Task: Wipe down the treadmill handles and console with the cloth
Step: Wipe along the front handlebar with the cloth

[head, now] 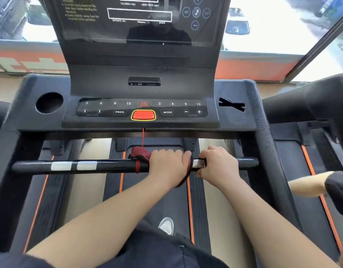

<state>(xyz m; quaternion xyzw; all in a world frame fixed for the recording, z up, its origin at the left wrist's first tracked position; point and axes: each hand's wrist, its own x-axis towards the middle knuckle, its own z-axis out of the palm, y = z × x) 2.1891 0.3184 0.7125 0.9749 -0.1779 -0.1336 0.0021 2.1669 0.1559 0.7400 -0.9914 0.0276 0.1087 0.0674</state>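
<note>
A black horizontal handle bar (108, 166) with silver sensor patches crosses the treadmill in front of me. My left hand (167, 163) grips the bar over a dark red cloth (140, 153), which bunches out to the left of the fingers and hangs below the hand. My right hand (218, 164) grips the bar just to the right, over a silver patch. Above the bar is the console (141, 110) with number keys, PROG and MODE buttons and a red stop button. A red safety cord (143, 138) runs from the console down to the bar.
The dark display panel (139, 26) rises behind the console. A round cup holder (49, 102) is at the left, a slot (232, 105) at the right. Another person's arm (310, 183) reaches in at the right near a neighbouring treadmill (310, 101). The belt (155, 200) lies below.
</note>
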